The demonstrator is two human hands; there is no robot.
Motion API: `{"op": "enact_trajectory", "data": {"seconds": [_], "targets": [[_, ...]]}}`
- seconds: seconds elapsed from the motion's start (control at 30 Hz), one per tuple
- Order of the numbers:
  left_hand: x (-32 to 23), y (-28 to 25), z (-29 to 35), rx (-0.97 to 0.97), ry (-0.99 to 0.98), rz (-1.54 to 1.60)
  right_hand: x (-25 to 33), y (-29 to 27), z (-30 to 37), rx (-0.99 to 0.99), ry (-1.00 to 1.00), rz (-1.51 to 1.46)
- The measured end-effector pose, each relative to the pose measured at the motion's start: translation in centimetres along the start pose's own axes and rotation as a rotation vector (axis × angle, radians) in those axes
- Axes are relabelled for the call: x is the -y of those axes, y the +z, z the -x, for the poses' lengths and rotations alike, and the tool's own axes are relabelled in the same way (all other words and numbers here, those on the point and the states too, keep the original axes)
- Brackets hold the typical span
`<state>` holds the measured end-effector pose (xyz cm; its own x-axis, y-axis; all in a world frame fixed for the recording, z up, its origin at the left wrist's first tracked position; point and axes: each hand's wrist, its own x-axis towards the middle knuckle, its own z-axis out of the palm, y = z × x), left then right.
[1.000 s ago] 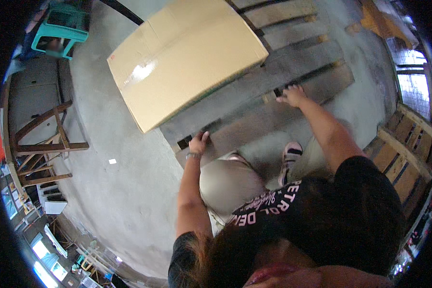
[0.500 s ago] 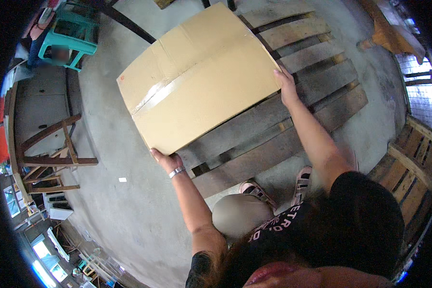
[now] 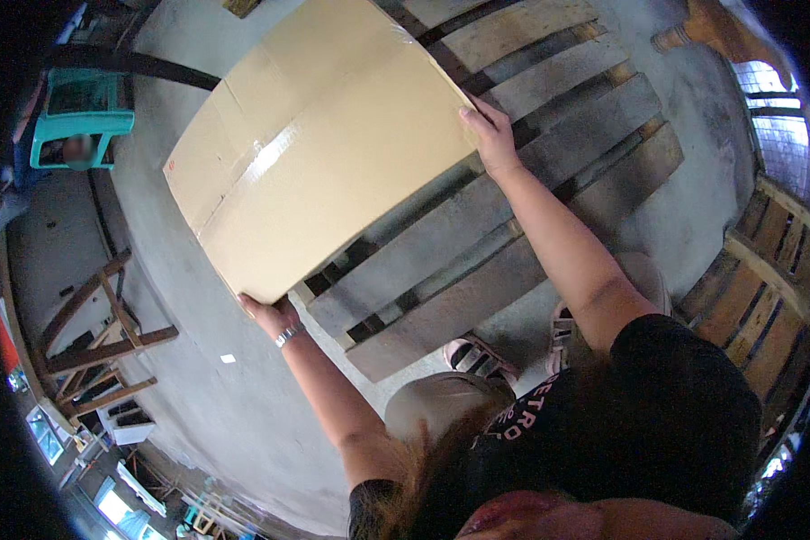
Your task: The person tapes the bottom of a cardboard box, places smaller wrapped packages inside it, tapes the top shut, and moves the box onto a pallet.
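Note:
A large brown cardboard box (image 3: 333,153), with clear tape along its top seam, is held between my two hands over a wooden pallet (image 3: 450,256). My left hand (image 3: 273,317) grips the box's near left corner, with a metal watch band on the wrist. On the right side, my right hand (image 3: 492,135) clasps the edge near the other near corner, thumb on top. The fingers of both hands are partly hidden beneath the box. Its underside is out of sight, so I cannot tell whether it touches the pallet.
A teal plastic stool (image 3: 85,117) stands at the far left, near a wooden frame (image 3: 108,346) lying on the concrete floor. To my right is another slatted wooden pallet (image 3: 756,297). A dark bar (image 3: 144,65) lies beyond the box. My sandalled feet stand beside the near pallet.
The box and both hands have shifted left across the view, uncovering more of the pallet's left end. My grip stays the same.

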<state>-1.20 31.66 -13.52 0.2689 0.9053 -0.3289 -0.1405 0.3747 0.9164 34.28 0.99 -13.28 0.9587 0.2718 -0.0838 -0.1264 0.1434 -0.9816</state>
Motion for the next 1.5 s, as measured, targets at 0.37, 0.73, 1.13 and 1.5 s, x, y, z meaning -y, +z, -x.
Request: {"op": "enact_trajectory", "data": {"seconds": [0.37, 0.73, 1.13, 1.5], "targets": [[-1.9, 2.7, 2.2, -0.18, -0.118, -0.235, 2.8, -1.1, -3.3, 0.289, 0.136, 0.453], [-0.8, 0.0, 0.7, -0.106, -0.059, -0.131, 2.5, 1.7, -3.0, 0.197, -0.095, 0.746], [-9.3, -1.7, 2.2, -0.117, -0.186, -1.444, 8.6, 1.3, -4.5, 0.544, 0.318, 1.294], [-19.9, -6.1, 50.0, 0.364, -1.336, -1.327, 25.1, -40.2, 38.0, 0.742, 0.98, 1.513]]}}
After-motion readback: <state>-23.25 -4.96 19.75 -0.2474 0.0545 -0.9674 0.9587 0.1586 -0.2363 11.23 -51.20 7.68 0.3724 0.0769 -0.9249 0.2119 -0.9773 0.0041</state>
